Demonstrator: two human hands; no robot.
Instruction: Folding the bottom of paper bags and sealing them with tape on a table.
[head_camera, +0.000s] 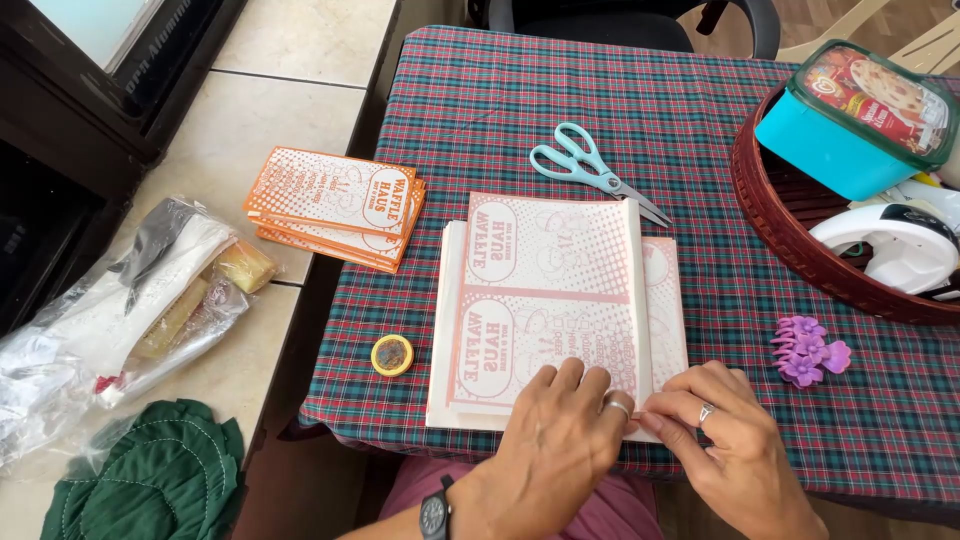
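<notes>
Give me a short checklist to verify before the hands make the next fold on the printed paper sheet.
1. Left hand flat on the printed paper sheet: ok.
2. Right hand pinching the folded strip at its near end: ok.
3. Strip edge straight along the sheet: ok.
4. Scissors off the sheet: ok.
5. Small round tin beside the sheet, not on it: ok.
6. Glue under the strip: cannot tell.

Both arms bare, no sleeves; left hand w/ a silver band ring on one finger & a dark round-faced wristwatch on a dark strap, right hand w/ a thin silver ring, plus pink-maroon clothing over the lap below.
</notes>
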